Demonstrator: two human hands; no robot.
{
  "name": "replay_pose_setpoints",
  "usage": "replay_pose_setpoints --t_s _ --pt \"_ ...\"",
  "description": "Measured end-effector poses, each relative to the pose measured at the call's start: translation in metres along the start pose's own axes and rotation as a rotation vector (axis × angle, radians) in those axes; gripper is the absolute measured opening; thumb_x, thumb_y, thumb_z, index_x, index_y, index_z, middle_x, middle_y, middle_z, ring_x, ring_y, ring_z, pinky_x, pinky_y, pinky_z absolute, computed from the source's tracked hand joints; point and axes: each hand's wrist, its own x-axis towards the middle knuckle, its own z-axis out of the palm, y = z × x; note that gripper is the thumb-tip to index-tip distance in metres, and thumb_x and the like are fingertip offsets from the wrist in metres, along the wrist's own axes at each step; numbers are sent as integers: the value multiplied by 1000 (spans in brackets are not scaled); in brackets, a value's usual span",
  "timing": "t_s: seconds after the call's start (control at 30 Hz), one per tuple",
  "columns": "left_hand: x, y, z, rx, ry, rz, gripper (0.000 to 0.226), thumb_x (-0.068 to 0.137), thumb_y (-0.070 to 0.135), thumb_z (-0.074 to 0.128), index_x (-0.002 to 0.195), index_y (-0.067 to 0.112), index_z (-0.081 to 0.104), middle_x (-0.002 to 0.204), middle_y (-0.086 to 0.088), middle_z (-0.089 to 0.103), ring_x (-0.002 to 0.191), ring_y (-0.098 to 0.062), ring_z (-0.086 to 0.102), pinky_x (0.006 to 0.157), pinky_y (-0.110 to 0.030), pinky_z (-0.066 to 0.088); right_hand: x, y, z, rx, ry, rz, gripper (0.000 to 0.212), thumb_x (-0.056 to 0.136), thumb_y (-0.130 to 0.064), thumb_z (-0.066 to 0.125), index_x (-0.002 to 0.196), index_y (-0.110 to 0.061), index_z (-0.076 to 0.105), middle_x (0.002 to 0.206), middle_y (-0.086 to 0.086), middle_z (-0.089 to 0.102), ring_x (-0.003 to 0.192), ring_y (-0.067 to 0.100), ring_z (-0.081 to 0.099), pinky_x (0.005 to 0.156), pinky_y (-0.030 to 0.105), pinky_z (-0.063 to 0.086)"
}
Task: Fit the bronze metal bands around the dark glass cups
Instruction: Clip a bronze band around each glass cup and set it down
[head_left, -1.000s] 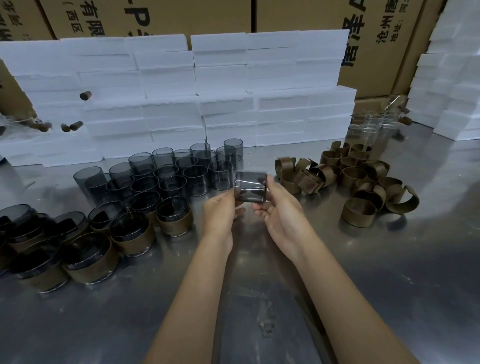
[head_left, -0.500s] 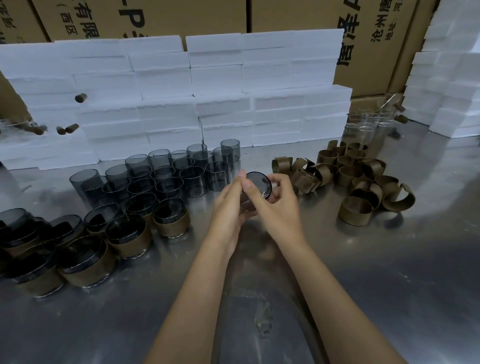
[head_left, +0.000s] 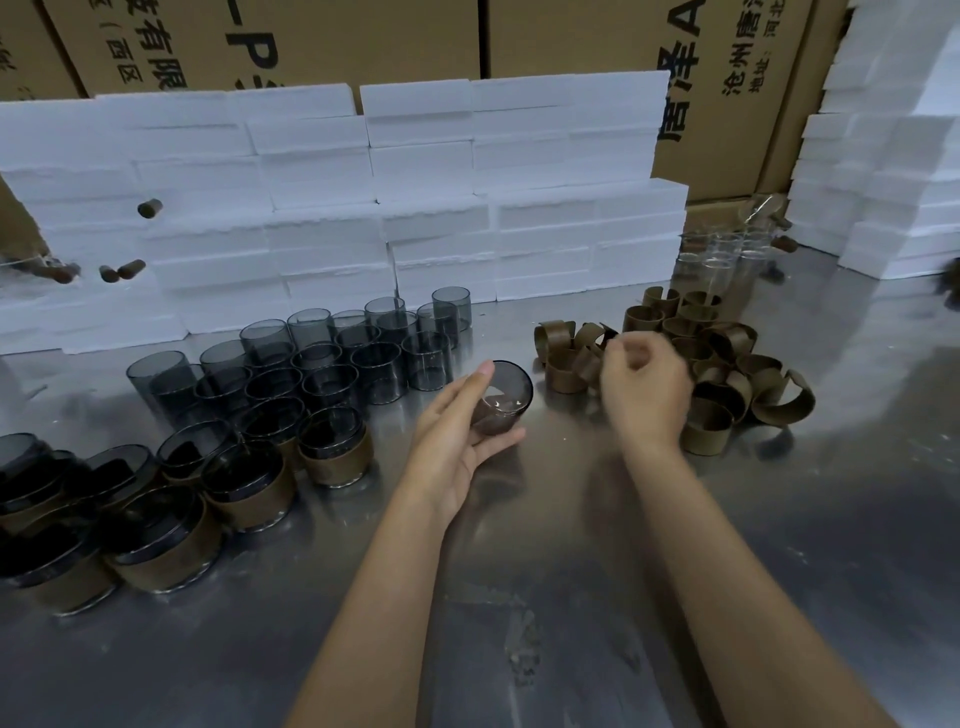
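My left hand holds a dark glass cup tilted on its side above the steel table, fingers and thumb round its wall. My right hand is off to the right at the near edge of the pile of bronze bands, fingers curled; motion blur hides whether it holds a band. Bare dark cups stand in rows at centre left. Cups with bronze bands fitted stand at the near left.
White foam blocks form a wall behind the cups, with more stacked at the far right. Cardboard boxes stand behind them. Clear glass cups stand behind the band pile. The steel table lies under my arms.
My right hand let go of the dark cup and moved right to the band pile. My left hand kept the cup and lowered it slightly.
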Motion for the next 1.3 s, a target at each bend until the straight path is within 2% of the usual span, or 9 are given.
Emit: replay_pose_setpoints --t_s 0.17,0.33,0.53,0.63,0.77,0.87,1.0,1.17,1.3 --pt "2 1 -2 -7 -9 -14 39 86 31 79 117 7 71 127 -29 64 115 -37 69 69 -35 62 62 12 -19 -641 -165 -53 45 98 -41 60 128 -8 68 132 19 60 129 38 42 108 43 35" --pt "2 1 -2 -3 -26 -26 30 86 28 79 111 12 74 129 -28 65 105 -30 68 69 -34 62 79 7 -21 -761 -297 -136 36 94 -44 66 118 -18 75 126 13 66 129 36 43 103 42 36" --pt "3 0 -5 -75 -47 -5 22 89 23 76 109 14 71 111 -17 66 102 -28 70 72 -37 62 68 -11 -25 -410 -117 -300 31 101 -37 56 106 -7 63 98 8 64 94 28 56 71 34 37" --pt "4 1 -7 -134 -41 -12 24 92 20 73 114 12 68 113 -17 66 102 -30 69 73 -38 63 42 -28 -24 -292 -183 -408 25 105 -28 50 93 -10 61 80 6 62 80 31 58 65 32 30" --pt "3 5 -7 -134 -40 -23 56 89 38 74 133 7 62 112 -21 70 99 -29 72 80 -40 63 -5 -40 -9 -276 -492 -539 22 105 -20 51 102 -11 71 96 12 74 94 33 66 74 34 43" --pt "0 6 -6 -57 -101 -2 79 79 55 74 139 5 58 131 -29 64 118 -35 67 91 -42 61 -30 -42 2 -313 -606 -577 24 106 -25 50 115 -16 70 102 6 75 97 27 67 82 39 51" --pt "-3 6 -8 -98 -126 38 65 87 44 76 137 6 60 138 -29 56 113 -31 69 87 -39 60 -39 -43 8 -395 -616 -558 26 107 -31 46 120 -24 67 106 7 70 101 31 66 84 46 54" --pt "-3 4 -8 -91 -134 69 65 84 34 81 137 5 59 124 -20 69 100 -25 73 82 -35 60 -40 -36 11 -316 -603 -516 27 107 -29 48 123 -26 69 108 7 58 98 25 62 87 41 52" --pt "0 5 -8 -111 -96 40 53 89 28 78 135 6 62 130 -23 67 114 -31 70 85 -38 60 -45 -34 17 55 -697 -213 22 102 -28 55 114 -29 74 112 -7 72 104 5 64 86 20 48"
